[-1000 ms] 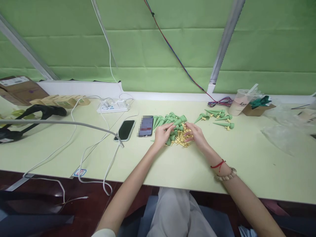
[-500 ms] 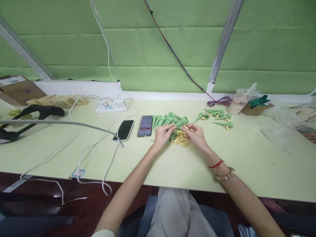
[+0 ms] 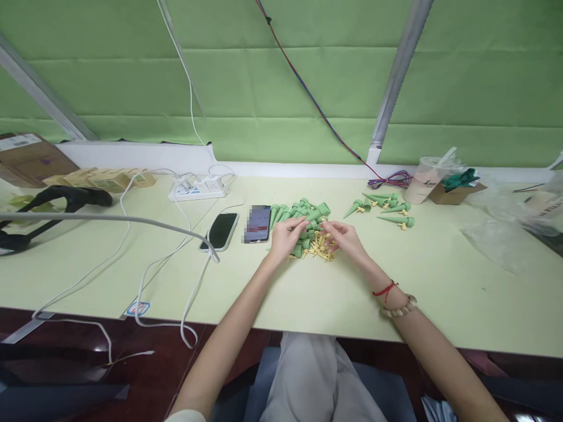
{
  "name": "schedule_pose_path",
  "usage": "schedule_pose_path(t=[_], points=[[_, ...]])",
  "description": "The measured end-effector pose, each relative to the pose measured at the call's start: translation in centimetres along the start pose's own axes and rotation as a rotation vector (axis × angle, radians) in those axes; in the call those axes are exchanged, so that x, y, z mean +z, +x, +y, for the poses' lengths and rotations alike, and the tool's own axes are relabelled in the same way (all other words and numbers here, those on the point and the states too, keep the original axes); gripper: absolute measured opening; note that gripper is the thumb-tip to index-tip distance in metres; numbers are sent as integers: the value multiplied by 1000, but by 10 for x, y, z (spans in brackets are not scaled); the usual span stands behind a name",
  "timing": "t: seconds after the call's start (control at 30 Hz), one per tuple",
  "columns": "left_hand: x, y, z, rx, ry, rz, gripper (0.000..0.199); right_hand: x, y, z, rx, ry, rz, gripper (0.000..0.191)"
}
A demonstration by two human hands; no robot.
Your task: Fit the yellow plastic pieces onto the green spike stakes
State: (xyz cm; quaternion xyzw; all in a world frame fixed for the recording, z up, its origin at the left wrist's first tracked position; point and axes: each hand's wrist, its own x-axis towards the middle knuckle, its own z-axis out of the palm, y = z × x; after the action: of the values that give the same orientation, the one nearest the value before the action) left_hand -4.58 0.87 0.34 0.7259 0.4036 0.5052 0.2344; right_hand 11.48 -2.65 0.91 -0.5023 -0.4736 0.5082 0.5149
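Note:
My left hand (image 3: 285,237) is closed, thumb and fingertips pinching a green plastic watering spike (image 3: 314,225) that lies across between my hands. Opposite it, my right hand (image 3: 345,239) pinches a small yellow valve (image 3: 324,219) against the spike's wide end; the exact contact is too small to make out. Behind my hands lies a heap of green spikes (image 3: 282,211), some partly hidden by my left fingers. Below and between my hands is a pile of loose yellow valves (image 3: 319,249). Farther right rest several green spikes with yellow valves fitted (image 3: 398,220).
Two phones, one dark (image 3: 223,231) and one with a lit screen (image 3: 258,224), lie left of the heap. White cables (image 3: 145,275) run from a power strip (image 3: 200,189). At the back right stand a drink cup (image 3: 423,181) and a small cardboard box (image 3: 455,194), near plastic bags (image 3: 492,240).
The held spike and both hands have shifted slightly left. My right fingers have moved closer around the spike's wide end with the yellow valve.

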Motion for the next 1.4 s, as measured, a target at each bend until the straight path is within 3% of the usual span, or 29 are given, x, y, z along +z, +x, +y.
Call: schedule_pose_path(t=[0.13,0.23,0.4,0.6,0.7,0.87,1.0,1.07,1.13,1.27,1.4], points=[[-4,2,1,-18,-37,-24,29,-2,-1,-4,178,244,-226,36],[-5,2,4,-8,-57,-37,28,-2,-2,-4,222,313,-248,29],[-3,1,2,17,47,-43,27,-1,0,0,128,262,-95,26],[0,-2,-2,-7,177,-38,25,3,-1,7,-155,31,194,39],[0,-2,-2,-23,190,-18,26,4,-2,7,-195,-15,224,38],[0,-1,-3,23,125,5,30,0,1,2,13,126,113,38],[-1,1,-7,58,88,-19,25,-4,3,0,200,223,-146,34],[-2,2,-9,58,72,-36,23,-4,3,1,224,252,-241,31],[-2,3,-10,66,71,-41,23,-3,4,2,196,250,-255,27],[-2,3,-15,112,150,-44,24,0,8,9,85,119,-73,29],[-3,3,-20,134,296,-82,25,4,12,16,-159,-75,112,29]])
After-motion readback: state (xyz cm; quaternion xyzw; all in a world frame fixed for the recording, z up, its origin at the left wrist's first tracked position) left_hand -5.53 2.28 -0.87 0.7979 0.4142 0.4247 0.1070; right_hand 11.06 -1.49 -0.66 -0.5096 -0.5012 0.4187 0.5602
